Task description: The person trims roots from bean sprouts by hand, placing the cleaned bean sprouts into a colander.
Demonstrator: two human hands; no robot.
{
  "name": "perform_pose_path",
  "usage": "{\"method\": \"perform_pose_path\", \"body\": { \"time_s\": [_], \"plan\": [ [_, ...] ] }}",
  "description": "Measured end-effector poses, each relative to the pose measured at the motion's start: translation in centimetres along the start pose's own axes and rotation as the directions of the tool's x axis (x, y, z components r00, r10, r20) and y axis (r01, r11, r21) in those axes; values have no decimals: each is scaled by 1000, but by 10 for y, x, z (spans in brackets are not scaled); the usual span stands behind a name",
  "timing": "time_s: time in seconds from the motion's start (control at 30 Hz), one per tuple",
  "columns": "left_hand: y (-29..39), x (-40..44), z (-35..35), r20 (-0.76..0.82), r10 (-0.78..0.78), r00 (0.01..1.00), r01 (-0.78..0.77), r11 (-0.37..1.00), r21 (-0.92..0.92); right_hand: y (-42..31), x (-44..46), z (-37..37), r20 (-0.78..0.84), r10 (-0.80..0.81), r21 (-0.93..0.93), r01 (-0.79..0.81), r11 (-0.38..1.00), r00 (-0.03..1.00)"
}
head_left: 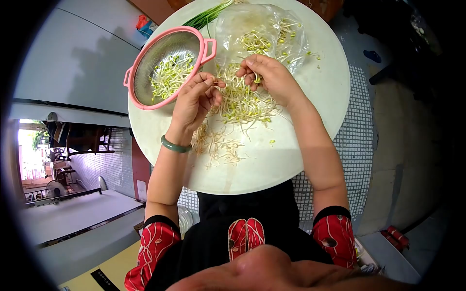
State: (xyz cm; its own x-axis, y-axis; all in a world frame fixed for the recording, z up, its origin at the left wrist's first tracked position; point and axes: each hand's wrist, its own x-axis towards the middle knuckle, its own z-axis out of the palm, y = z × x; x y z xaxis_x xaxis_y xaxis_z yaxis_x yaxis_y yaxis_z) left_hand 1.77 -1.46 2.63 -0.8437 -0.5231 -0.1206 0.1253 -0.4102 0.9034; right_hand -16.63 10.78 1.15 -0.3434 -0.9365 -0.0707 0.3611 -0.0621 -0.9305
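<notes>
My left hand [197,97], with a green bangle [175,145] at its wrist, pinches a thin brownish root end between thumb and fingertips. Facing it, my right hand [270,76] has its fingers curled round a bean sprout, whose yellow-green head [257,79] shows below the fingers. Beneath both hands lies a loose heap of bean sprouts [242,107]. Nearer to me is a scatter of thin brownish root ends [221,146]. Left of my left hand stands a pink-rimmed mesh colander [149,57], with sprouts [171,75] inside it.
Everything rests on a round white table [272,167]. At its far side an open clear plastic bag [233,24] holds more sprouts, beside a bunch of green onions [206,18]. A few stray sprout pieces lie to the right. A blue slipper [372,56] is on the floor.
</notes>
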Motion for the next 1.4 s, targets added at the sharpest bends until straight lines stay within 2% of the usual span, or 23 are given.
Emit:
{"method": "perform_pose_path", "body": {
  "time_s": [0.1,0.3,0.37,0.5,0.6,0.7,0.87,0.97,1.0,1.23,1.3,1.33,1.37,1.4],
  "plan": [
    [2,-2,1,70,17,997,-10,994,-108,7,2,0,100,47,115,-59,992,994],
    [7,-7,6,210,50,976,3,969,-247,2,-6,10,221,81,-219,-31,975,972],
    [8,-8,7,254,56,966,20,957,-290,12,-2,13,230,16,-198,31,980,973],
    [6,-10,2,240,68,968,16,943,-333,12,-3,16,227,-30,-172,71,983,973],
    [2,-10,-4,229,62,971,24,935,-355,13,-4,16,177,12,-123,10,992,984],
    [-1,-11,-4,238,50,970,42,929,-368,18,-1,19,224,-10,-125,39,991,975],
    [-6,-16,-9,226,46,973,54,908,-416,21,-1,21,212,28,-144,3,990,977],
    [-7,-22,-8,142,36,989,30,899,-438,20,0,21,230,39,-140,-7,990,972],
    [-8,-22,-11,201,59,978,45,877,-479,20,-2,22,240,41,-133,-9,991,970],
    [-17,-27,-12,89,90,992,-30,854,-520,17,-6,28,239,16,-210,36,977,971],
    [-22,-29,-8,59,48,997,-10,850,-527,15,-7,29,253,4,-211,51,976,967],
    [-19,-31,-9,23,48,999,-29,856,-516,10,-9,30,227,80,-256,-20,966,971],
    [-21,-32,-10,62,78,995,-30,828,-559,7,-10,32,220,147,-296,-77,952,964],
    [-15,-36,2,37,89,995,-54,836,-546,11,-9,33,213,88,-335,-12,942,973]
  ]
}}
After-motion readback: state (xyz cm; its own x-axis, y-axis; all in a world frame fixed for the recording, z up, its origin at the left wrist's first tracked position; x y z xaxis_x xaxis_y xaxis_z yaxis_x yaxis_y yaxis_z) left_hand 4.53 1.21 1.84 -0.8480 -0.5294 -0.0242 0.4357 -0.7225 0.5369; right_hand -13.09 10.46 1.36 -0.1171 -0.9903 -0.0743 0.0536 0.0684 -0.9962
